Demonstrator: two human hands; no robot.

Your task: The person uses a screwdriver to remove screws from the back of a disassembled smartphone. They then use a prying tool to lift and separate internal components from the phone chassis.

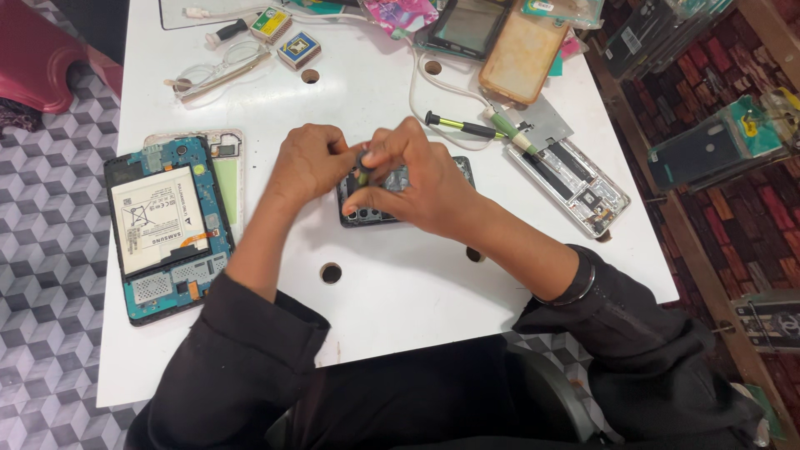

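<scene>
Opened phone (398, 200), mid-table, long axis across, directly under both hands. Right hand (417, 187) pinches a green-tipped screwdriver (363, 171) upright; left hand (310, 162) curls on the phone's left end.

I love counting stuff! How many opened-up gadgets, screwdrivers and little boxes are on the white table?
Opened gadgets: 3, the tablet, the dark phone under both hands, the silver phone
Screwdrivers: 3
Little boxes: 2
Total: 8
</scene>
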